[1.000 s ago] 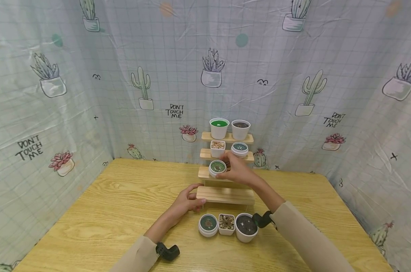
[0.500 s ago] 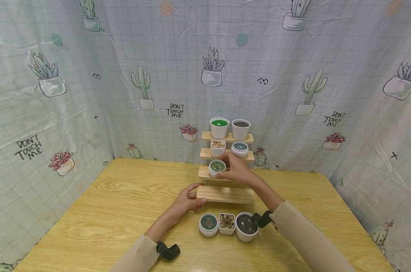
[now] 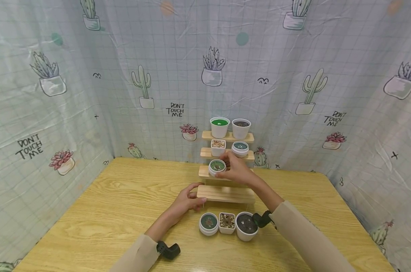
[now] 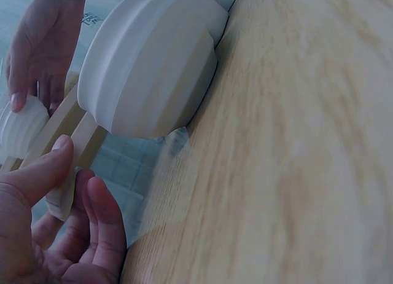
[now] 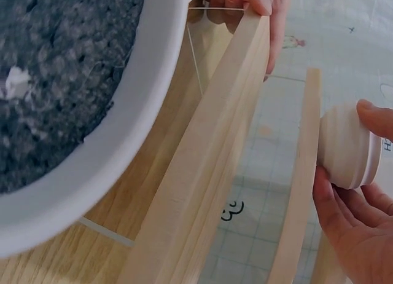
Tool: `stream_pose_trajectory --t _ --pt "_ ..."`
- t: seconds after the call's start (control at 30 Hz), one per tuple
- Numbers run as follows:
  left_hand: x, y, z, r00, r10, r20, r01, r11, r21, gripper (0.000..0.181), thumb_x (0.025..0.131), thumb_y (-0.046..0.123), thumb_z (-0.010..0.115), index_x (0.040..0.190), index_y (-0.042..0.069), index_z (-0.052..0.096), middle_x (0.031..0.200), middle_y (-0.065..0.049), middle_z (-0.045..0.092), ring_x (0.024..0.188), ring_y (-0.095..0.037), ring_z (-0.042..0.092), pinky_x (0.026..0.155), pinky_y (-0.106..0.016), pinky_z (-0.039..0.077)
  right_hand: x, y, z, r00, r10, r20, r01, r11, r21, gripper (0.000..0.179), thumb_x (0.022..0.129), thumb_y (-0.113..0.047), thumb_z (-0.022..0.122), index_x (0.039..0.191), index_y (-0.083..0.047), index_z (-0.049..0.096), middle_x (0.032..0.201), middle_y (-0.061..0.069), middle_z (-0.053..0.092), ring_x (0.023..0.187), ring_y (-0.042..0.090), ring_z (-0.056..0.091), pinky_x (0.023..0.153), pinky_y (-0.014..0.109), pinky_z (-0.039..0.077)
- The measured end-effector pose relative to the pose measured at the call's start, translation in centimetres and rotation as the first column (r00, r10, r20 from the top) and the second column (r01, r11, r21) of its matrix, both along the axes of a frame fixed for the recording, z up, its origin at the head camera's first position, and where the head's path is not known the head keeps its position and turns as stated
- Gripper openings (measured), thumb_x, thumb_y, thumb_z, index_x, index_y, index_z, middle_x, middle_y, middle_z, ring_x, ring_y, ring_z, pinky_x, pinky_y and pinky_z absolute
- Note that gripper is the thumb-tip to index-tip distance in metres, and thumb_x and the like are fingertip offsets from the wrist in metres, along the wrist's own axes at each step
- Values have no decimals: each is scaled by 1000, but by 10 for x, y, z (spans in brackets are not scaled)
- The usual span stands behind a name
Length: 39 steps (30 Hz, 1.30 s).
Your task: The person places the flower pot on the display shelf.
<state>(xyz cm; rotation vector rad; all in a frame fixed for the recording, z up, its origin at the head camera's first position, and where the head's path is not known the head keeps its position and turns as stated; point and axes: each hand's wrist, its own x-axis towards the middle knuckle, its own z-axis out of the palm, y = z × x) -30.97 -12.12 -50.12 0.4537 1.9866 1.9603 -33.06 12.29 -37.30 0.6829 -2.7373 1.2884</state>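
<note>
My left hand (image 3: 185,201) grips the left end of the lowest wooden step (image 3: 227,194) of a tiered plant stand, thumb on top and fingers beneath, as the left wrist view shows. On the step above it, my right hand (image 3: 238,170) holds a small round white pot (image 3: 217,166) with a green filling, left of the step's middle. In the right wrist view, thumb and fingers curl round this pot (image 5: 347,147), and its base meets the step (image 5: 302,173).
The two upper steps bear a green-filled pot (image 3: 220,128), a brown-filled pot (image 3: 241,129), a square pebble pot (image 3: 218,148) and a round bluish-filled pot (image 3: 240,149). Before the stand stand a round pot (image 3: 209,223), a square pot (image 3: 227,223) and a dark-soil pot (image 3: 246,226).
</note>
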Motion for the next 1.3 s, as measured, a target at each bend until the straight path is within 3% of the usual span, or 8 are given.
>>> stream_pose_trajectory --t 0.73,1.3 --pt "1 0 2 1000 13 5 -13 1000 -13 74 94 23 78 157 12 40 108 -5 74 87 -15 67 76 -30 57 2 -3 -1 995 -85 -44 87 995 39 61 81 -24 89 128 -2 57 118 14 68 108 28 68 93 42 57" --pt "1 0 3 1000 14 7 -14 1000 -18 72 94 22 78 156 13 41 112 -8 75 87 -14 68 76 -30 57 4 0 1 998 -68 -11 69 997 25 62 84 -27 88 131 -3 56 122 15 67 112 29 68 96 43 57"
